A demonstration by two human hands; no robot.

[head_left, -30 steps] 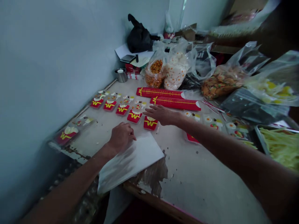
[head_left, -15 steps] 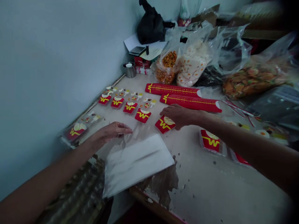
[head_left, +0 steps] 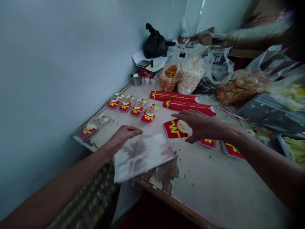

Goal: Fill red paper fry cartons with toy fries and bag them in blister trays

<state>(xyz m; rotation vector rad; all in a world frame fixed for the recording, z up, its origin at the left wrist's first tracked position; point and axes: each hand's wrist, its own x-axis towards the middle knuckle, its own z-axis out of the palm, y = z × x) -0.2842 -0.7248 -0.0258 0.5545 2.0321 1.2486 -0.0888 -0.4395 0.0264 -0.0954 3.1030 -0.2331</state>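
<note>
Fingertips of my left hand [head_left: 126, 136] are pinched on the edge of a clear plastic bag [head_left: 143, 156], which hangs partly over the table's front corner. My right hand [head_left: 200, 122] curves round a red fries packet [head_left: 172, 128] with a yellow zigzag mark, fingers along its top edge and thumb at its lower right. The packet lies turned on its side, just right of the bag. Behind the hands is a row of similar red packets in clear sleeves [head_left: 148, 117]. Other packets [head_left: 232, 149] lie partly under my right forearm.
Two long red stacks of folded cartons [head_left: 189, 106] lie behind my right hand. Bags of snacks [head_left: 190, 74] and a steel cup [head_left: 136, 79] stand at the back. A metal tray of pale strips [head_left: 295, 148] sits at the right. The wall borders the table's left side.
My right hand has shifted right and nearer, and the red packet with it has turned sideways. My left hand has moved slightly right with the bag edge. The view has shifted.
</note>
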